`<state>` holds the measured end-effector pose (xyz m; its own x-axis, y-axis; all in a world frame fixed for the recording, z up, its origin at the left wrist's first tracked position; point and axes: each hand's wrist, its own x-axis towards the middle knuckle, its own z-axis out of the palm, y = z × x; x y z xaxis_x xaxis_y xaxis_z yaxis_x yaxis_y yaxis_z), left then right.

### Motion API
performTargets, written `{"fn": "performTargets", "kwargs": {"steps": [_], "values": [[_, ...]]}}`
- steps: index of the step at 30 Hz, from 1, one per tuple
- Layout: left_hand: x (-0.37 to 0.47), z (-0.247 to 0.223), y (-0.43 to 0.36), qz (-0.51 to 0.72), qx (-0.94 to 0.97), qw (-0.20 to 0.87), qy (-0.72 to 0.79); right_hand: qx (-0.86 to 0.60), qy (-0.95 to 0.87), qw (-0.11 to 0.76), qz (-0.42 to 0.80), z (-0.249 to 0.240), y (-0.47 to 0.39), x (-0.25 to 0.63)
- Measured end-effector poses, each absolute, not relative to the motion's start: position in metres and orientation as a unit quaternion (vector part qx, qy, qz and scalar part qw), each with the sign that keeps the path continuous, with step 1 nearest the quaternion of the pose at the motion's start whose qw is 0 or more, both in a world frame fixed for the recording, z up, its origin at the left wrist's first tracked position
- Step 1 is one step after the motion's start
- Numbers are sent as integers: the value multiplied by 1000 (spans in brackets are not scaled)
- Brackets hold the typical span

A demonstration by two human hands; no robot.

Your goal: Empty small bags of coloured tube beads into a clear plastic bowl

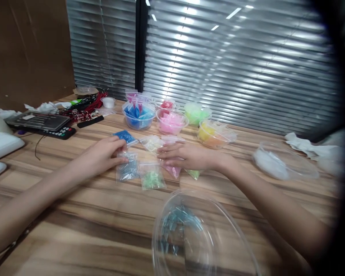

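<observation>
My left hand [107, 151] rests among small clear zip bags, its thumb and curved fingers apart. The thumb lies at the top of a bag of grey-blue bits [128, 168], and the fingers are beside a bag of dark blue bits [124, 135]. My right hand [186, 155] lies flat with outstretched fingers over a bag of pink bits [174, 171], covering much of it. A corner of a bag with light green bits [194, 174] shows under its wrist side. Between the hands are a bag of pale bits [152, 143] and a bag of green bits [151, 178].
Clear round tubs of bags stand behind: blue [138, 124], pink [172, 130], green [197, 115], yellow-orange [215, 142]. A large clear tub [158, 230] with teal pieces is in front. Another tub [301, 174] lies right. A remote [61, 132] and wires [77, 114] sit left.
</observation>
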<state>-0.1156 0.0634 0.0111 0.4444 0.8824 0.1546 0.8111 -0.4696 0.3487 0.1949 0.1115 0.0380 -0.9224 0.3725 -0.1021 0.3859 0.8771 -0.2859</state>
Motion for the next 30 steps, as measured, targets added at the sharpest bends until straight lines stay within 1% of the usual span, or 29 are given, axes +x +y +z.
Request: {"fn": "performTargets", "kwargs": {"steps": [4, 7, 9, 10, 13, 17, 19, 23, 26, 30], "values": [[-107, 25, 55, 218, 844, 129, 473, 271, 956, -34, -107, 25, 113, 211], [-100, 34, 49, 295, 821, 208, 441, 315, 940, -94, -93, 29, 107, 208], [-96, 37, 45, 354, 793, 258, 423, 317, 933, -123, -113, 39, 100, 199], [-94, 38, 43, 378, 783, 266, 415, 311, 932, -134, -131, 46, 95, 193], [-90, 36, 39, 433, 781, 248, 376, 270, 930, -149, -200, 66, 78, 174], [-86, 32, 34, 477, 779, 253, 319, 159, 885, -161, -406, 78, 61, 153], [-85, 31, 31, 480, 775, 276, 304, 137, 856, -187, -463, 77, 57, 146], [-81, 29, 26, 479, 759, 361, 254, 78, 794, -234, -556, 75, 54, 140], [-73, 28, 18, 483, 762, 356, 244, 94, 790, -260, -547, 77, 52, 142], [-61, 26, 1, 546, 752, 302, 212, 131, 793, -346, -484, 83, 35, 150]]}}
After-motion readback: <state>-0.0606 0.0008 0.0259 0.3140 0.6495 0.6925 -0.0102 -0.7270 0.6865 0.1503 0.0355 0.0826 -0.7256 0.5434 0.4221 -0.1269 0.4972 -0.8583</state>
